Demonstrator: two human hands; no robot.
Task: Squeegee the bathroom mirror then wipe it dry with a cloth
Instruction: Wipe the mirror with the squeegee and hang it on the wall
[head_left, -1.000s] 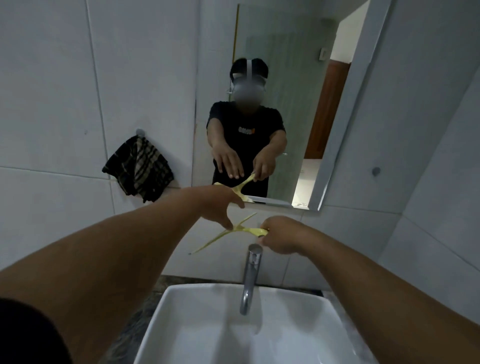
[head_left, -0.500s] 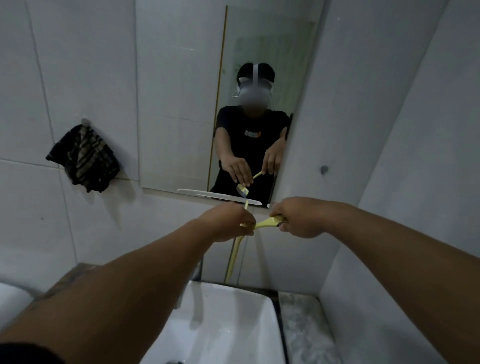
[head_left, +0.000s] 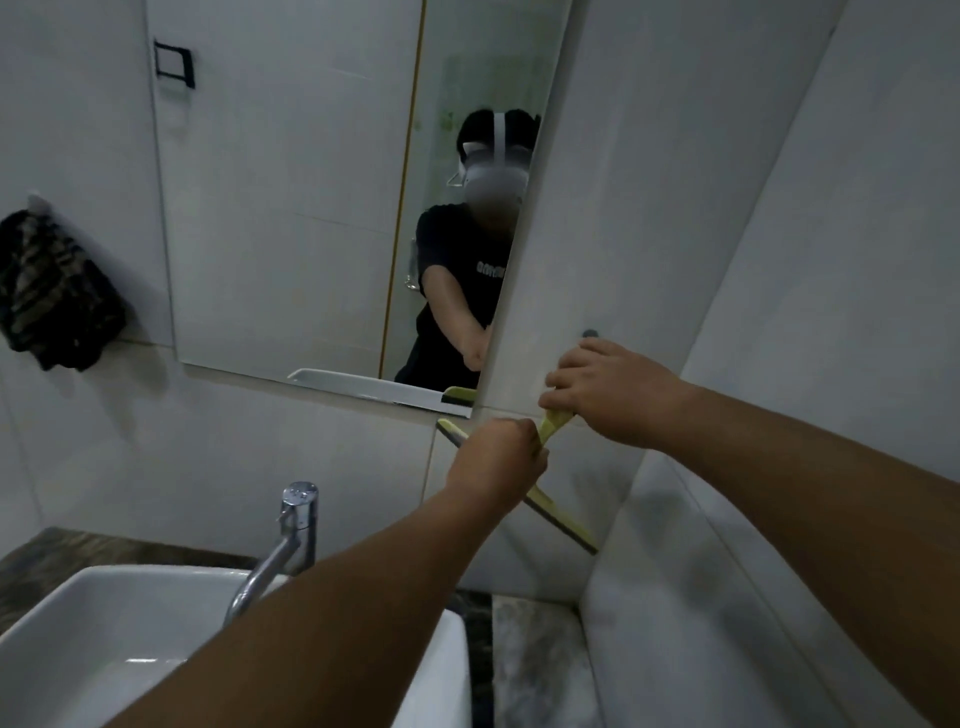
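The mirror (head_left: 291, 208) hangs on the white tiled wall above the sink. Just below its lower right corner I hold a yellow squeegee (head_left: 558, 512) with both hands. My right hand (head_left: 610, 397) grips the yellow handle near the wall. My left hand (head_left: 496, 465) is closed around the neck where handle meets blade. The blade with its dark rubber edge runs diagonally from upper left to lower right against the tiles. A dark striped cloth (head_left: 54, 293) hangs from a wall hook left of the mirror.
A white basin (head_left: 104, 644) with a chrome tap (head_left: 291, 535) sits below on a dark stone counter (head_left: 535, 660). A tiled side wall (head_left: 779, 364) closes in on the right. A small round fitting (head_left: 589, 334) sticks out above my right hand.
The view has swung right and closer to the wall. Both hands moved right with the squeegee, and the blade turned from hanging down to lying diagonally under the mirror's corner.
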